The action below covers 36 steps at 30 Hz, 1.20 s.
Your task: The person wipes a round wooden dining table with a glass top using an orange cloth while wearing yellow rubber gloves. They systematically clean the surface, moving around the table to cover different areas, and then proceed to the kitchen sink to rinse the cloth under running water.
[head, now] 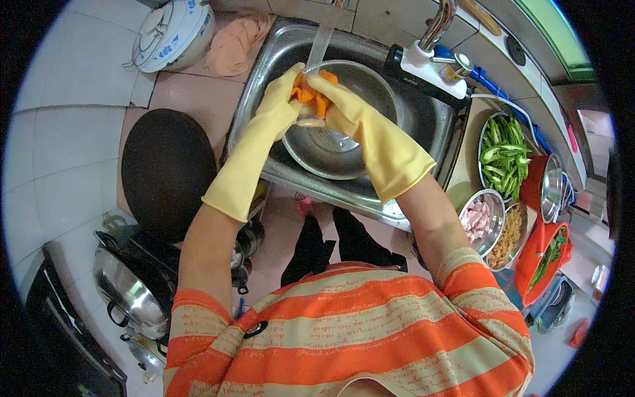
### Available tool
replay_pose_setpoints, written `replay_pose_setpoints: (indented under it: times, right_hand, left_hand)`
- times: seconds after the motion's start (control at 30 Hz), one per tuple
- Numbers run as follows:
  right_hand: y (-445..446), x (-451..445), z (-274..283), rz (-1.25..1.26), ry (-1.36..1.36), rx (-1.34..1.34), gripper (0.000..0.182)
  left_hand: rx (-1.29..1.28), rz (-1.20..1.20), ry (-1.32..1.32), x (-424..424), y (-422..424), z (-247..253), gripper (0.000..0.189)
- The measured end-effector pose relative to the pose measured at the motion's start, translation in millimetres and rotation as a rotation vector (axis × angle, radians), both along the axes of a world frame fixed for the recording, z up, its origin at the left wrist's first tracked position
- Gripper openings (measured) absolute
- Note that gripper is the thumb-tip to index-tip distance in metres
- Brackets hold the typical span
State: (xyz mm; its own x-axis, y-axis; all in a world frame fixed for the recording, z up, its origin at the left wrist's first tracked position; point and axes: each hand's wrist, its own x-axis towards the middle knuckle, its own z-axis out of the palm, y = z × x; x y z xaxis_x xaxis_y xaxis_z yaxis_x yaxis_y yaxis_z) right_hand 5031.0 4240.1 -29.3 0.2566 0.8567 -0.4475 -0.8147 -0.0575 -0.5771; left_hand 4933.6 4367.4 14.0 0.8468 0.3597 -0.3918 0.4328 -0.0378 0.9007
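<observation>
Both my hands wear yellow rubber gloves and are over a stainless steel sink [431,139]. Between them is a wet orange cloth [317,94], bunched up. My left hand [279,99] grips its left side, and my right hand [340,101] holds the right side with the thumb across the top. A clear stream of water [320,44] runs down onto the cloth. Beneath the hands, a round metal basin [387,84] sits in the sink, its bottom shiny and wet. The gloves hide part of the basin's rim.
A faucet [439,25] rises at the sink's back right. Sliced green peppers [503,156], a bowl of raw meat pieces [478,218] and a red basket [533,278] with greens stand right. Left are a dark round board [168,171], a pink cloth [238,44] and a wok [131,293].
</observation>
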Motion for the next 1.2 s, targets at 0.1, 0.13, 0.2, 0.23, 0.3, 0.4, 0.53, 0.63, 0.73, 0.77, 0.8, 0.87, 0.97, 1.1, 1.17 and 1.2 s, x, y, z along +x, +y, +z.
replay_pose_setpoints:
  times: [0.1, 0.13, 0.2, 0.23, 0.3, 0.4, 0.53, 0.63, 0.73, 0.77, 0.8, 0.87, 0.97, 1.1, 1.17, 1.2]
  right_hand:
    - [9.2, 1.3, -9.6, -0.05, -0.019, 0.057, 0.039]
    - [12.1, -0.7, -5.2, -0.111, -0.01, 0.007, 0.032]
    - [17.3, 0.1, -17.0, -0.19, -0.022, 0.009, 0.031]
    - [19.4, 2.8, -24.6, -0.233, -0.029, 0.009, 0.031]
    - [25.5, 0.9, -31.6, -0.359, 0.011, -0.043, 0.03]
    - [33.0, -3.0, -28.5, -0.453, -0.095, -0.1, 0.029]
    - [40.8, -12.4, -12.7, -0.449, -0.1, -0.07, 0.029]
    - [34.8, -11.3, -7.0, -0.422, -0.163, -0.131, 0.029]
    - [36.0, -13.0, 2.1, -0.483, -0.102, -0.198, 0.03]
    - [37.6, -13.3, 6.3, -0.467, -0.115, -0.21, 0.03]
    - [40.7, -15.8, 10.4, -0.446, -0.13, -0.217, 0.031]
    - [45.1, -20.7, 10.2, -0.416, -0.137, -0.229, 0.032]
    - [51.2, -19.3, -0.8, -0.43, -0.118, -0.239, 0.031]
    - [47.8, -12.9, -43.1, -0.537, -0.086, -0.226, 0.032]
    - [49.0, -16.6, -36.2, -0.609, 0.004, -0.33, 0.03]
    - [46.1, -19.6, -25.0, -0.554, 0.003, -0.316, 0.027]
  left_hand:
    - [-0.144, 0.191, -0.087, -14.7, -5.0, -1.1, 0.076]
    - [-0.114, 0.252, -0.125, -18.2, -3.3, -4.6, 0.075]
    - [0.015, 0.423, -0.198, -26.5, 2.0, -12.6, 0.071]
    - [-0.042, 0.555, -0.249, -29.2, -2.6, 0.8, 0.066]
    - [-0.004, 0.393, -0.127, -45.1, 26.6, -54.4, 0.065]
    - [0.227, 0.239, 0.328, -40.6, 4.5, -67.4, 0.069]
    - [0.235, 0.223, 0.442, -34.8, -9.5, -90.4, 0.067]
    - [-0.019, 0.264, 0.325, -44.8, -19.2, -95.3, 0.059]
    - [-0.209, 0.229, 0.287, -53.9, -33.7, -73.5, 0.059]
    - [-0.274, 0.201, 0.317, -54.8, -35.8, -69.2, 0.064]
    - [-0.331, 0.257, 0.283, -59.6, -41.3, -78.1, 0.061]
    - [-0.435, 0.212, 0.241, -69.5, -39.5, -107.8, 0.052]
    - [-0.453, 0.396, 0.194, -78.1, -46.1, -63.7, 0.043]
    - [-0.46, 0.541, -0.077, -121.2, -45.0, -36.3, 0.04]
    - [-0.309, 0.561, -0.136, -151.6, -39.7, -32.0, 0.04]
    - [-0.271, 0.569, -0.159, -169.6, -38.9, -33.9, 0.04]
